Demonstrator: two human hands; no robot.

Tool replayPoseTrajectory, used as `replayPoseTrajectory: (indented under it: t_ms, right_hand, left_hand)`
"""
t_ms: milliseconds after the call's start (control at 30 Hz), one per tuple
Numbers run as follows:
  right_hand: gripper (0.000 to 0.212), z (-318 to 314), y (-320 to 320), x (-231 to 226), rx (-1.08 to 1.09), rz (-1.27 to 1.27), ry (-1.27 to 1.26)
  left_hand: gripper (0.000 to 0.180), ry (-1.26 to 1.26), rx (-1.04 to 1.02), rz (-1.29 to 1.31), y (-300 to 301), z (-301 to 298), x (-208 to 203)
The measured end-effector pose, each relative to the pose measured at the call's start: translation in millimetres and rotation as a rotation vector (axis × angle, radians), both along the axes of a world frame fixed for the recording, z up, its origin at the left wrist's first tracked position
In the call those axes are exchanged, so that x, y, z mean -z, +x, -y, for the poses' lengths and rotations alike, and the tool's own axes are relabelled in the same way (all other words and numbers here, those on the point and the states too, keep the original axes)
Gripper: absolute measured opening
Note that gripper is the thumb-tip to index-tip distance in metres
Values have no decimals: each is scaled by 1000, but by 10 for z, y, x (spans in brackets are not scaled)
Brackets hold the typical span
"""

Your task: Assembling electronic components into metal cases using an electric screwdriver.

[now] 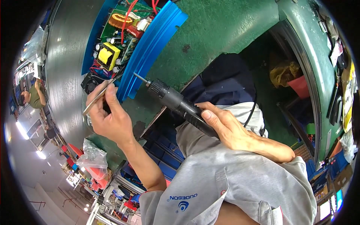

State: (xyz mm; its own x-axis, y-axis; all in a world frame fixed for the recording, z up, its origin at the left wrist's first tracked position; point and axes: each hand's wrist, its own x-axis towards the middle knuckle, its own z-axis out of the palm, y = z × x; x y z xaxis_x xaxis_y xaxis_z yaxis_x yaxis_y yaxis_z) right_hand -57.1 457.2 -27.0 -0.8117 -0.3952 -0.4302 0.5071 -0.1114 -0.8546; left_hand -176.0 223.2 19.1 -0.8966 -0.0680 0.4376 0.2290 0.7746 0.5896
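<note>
Electric screwdriver [174, 99], black and slim, lies across the middle of the view with its bit aimed toward 10 o'clock, close by the wall of a blue metal housing [152, 45]; whether the tip touches that wall I cannot tell. Right hand [232, 129], near 3 o'clock, is closed around the tool's rear end, thumb along the upper side. A black cable [252, 115] curves just past that hand.

Left hand [112, 122], at 9 o'clock, pinches a thin metal tool [96, 100] resembling tweezers between thumb and fingers, the digits bent and nearly together. The tool slants toward 1 o'clock, its far end at the near end of the housing, hard to make out among dark wires.

The housing sits at 11 o'clock on a green work surface [213, 28]. Inside it are a yellow-wrapped transformer [106, 56], a copper-coloured coil [119, 21] and red wires [122, 35]; a black fan [89, 84] stands at its 7 o'clock end. A clear plastic bag [92, 155] lies toward 8 o'clock.
</note>
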Motion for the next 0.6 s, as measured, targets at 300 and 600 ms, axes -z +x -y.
replayPoseTrajectory:
  t_ms: [300,600]
  right_hand:
    - [67,8,47,50,3,487,-449]
    - [89,-20,44,37,-35,619,-562]
  left_hand:
    - [18,-72,227,-90,-21,116,-30]
    - [23,9,278,-52,-24,188,-122]
